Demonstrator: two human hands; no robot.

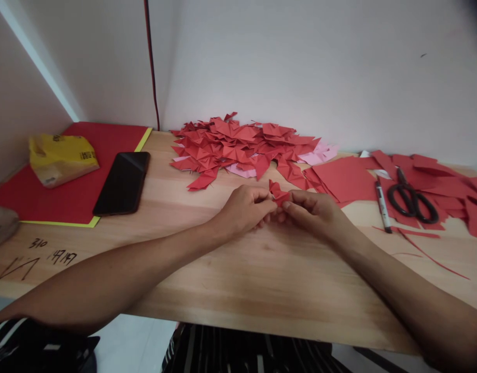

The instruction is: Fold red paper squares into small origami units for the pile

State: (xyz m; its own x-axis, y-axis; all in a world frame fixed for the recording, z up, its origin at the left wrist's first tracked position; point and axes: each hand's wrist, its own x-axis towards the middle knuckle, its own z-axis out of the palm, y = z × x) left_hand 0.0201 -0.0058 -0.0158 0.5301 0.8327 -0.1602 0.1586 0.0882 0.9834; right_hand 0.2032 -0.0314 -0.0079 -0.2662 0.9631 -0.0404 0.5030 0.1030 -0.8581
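Over the middle of the wooden table point(223, 280), both my hands pinch one small folded red paper piece point(279, 195). My left hand point(248, 208) has its thumb and fingers closed on the left side of the piece. On the right side, my right hand point(310, 210) grips it between thumb and forefinger. My fingers cover its lower part. Just beyond my hands lies a heap of folded red paper pieces point(230, 145), with a few pink ones point(320, 154) among them.
To the right are flat red paper sheets point(339, 176), a marker pen point(383, 207), black-handled scissors point(413, 202) and thin red strips point(436, 254). On the left, a phone point(122, 184) lies beside a yellow package point(63, 158) on large red sheets point(117, 137). A wall point(300, 62) stands behind.
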